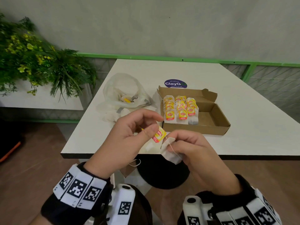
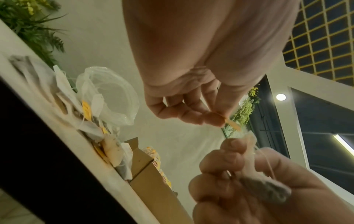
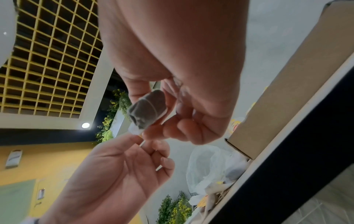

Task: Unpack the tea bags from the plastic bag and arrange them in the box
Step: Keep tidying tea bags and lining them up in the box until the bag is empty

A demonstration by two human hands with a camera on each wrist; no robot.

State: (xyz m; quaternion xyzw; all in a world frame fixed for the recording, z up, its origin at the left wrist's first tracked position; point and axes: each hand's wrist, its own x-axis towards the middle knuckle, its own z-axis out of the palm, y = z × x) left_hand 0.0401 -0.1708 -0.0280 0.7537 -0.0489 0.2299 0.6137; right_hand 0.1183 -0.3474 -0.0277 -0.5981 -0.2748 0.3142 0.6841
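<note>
Overhead, left hand point(image 1: 129, 137) pinching tag point(image 1: 159, 134), right hand point(image 1: 193, 148) gripping tea bag point(image 3: 147, 110)

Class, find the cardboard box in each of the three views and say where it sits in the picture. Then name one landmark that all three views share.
Head: the box is right of centre on the table, open, with tea bags in its left part.
Left wrist: the box is at bottom centre, on the table edge.
Right wrist: the box runs along the upper right.
Shared landmark: the plastic bag beside the box.

"Lipton" on tea bag tags point(image 1: 170, 114), "ClayGo" on sticker point(image 1: 175, 83)
</note>
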